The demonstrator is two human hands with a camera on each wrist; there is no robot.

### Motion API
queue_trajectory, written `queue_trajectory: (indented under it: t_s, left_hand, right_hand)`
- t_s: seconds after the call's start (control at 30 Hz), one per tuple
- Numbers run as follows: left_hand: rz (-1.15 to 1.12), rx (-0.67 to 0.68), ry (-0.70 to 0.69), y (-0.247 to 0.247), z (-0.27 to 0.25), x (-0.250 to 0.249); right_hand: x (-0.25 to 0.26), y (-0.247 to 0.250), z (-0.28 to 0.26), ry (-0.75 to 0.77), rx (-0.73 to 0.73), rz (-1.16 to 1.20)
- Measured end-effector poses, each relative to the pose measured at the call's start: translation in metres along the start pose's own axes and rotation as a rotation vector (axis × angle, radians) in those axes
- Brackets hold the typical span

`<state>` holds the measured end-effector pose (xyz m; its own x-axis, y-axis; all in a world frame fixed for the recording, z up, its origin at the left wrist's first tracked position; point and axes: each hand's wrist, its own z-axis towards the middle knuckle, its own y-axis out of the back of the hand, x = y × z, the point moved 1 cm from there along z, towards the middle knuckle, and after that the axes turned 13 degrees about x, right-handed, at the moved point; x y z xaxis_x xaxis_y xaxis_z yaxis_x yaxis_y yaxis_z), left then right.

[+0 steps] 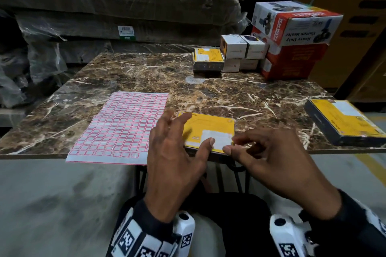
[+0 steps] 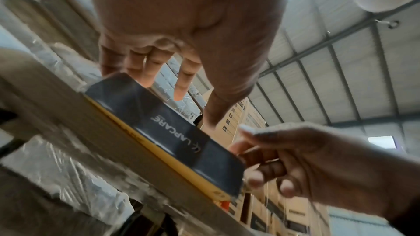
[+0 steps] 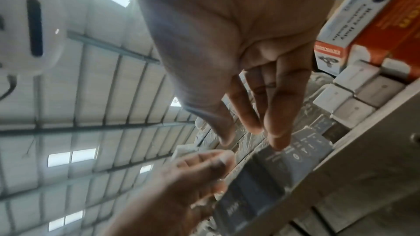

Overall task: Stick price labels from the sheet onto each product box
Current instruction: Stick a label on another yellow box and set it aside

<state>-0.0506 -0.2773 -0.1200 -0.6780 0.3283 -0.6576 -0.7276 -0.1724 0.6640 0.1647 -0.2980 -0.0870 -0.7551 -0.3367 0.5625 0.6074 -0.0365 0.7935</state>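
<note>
A flat yellow box [image 1: 211, 124] with a white panel lies at the marble table's [image 1: 229, 94] near edge. Its dark side reads LAPCARE [image 2: 163, 121]. My left hand [image 1: 199, 129] hovers over the box's left half with fingers spread and the thumb on the white panel. My right hand [image 1: 232, 144] sits at the box's near right corner, fingers loosely bent, fingertips [image 3: 279, 143] by the box's side; I see nothing pinched between thumb and fingers. The pink-bordered label sheet [image 1: 117, 127] lies flat to the left, overhanging the table edge.
Another yellow box [image 1: 344, 123] lies at the table's right edge. At the back right stand a stack of yellow boxes [image 1: 207, 60], small white boxes [image 1: 242, 48] and red and white carton-sealer boxes [image 1: 292, 25]. Wrapped cartons [image 1: 125, 6] rise behind the table.
</note>
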Motion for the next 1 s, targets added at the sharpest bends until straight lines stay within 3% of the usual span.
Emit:
queue_trajectory:
  t_s: [0.07,0.23,0.43,0.67,0.77,1.0]
  left_hand:
    - [0.078,0.003,0.019,0.001,-0.006,0.000]
    - [0.093,-0.081,0.021,0.007,-0.031,-0.007]
    - [0.057,-0.023,0.027,-0.006,-0.046,-0.017]
    - [-0.010,0.102,0.006,-0.016,-0.037,-0.004]
    - [-0.062,0.158,-0.078,-0.014,-0.018,0.004]
    - [-0.109,0.174,-0.118,-0.028,0.010,0.004]
  right_hand:
    - [-0.001,0.007,0.001,0.004,0.017,0.138]
    - [-0.031,0.021,0.028,-0.058,0.063,0.197]
    - [-0.042,0.004,0.042,0.014,0.184,0.221]
    - [-0.046,-0.007,-0.014,0.046,-0.014,0.195]
    - [-0.042,-0.014,-0.033,0.023,-0.050,0.228]
    - [-0.049,-0.021,-0.011,-0.049,-0.277,0.148]
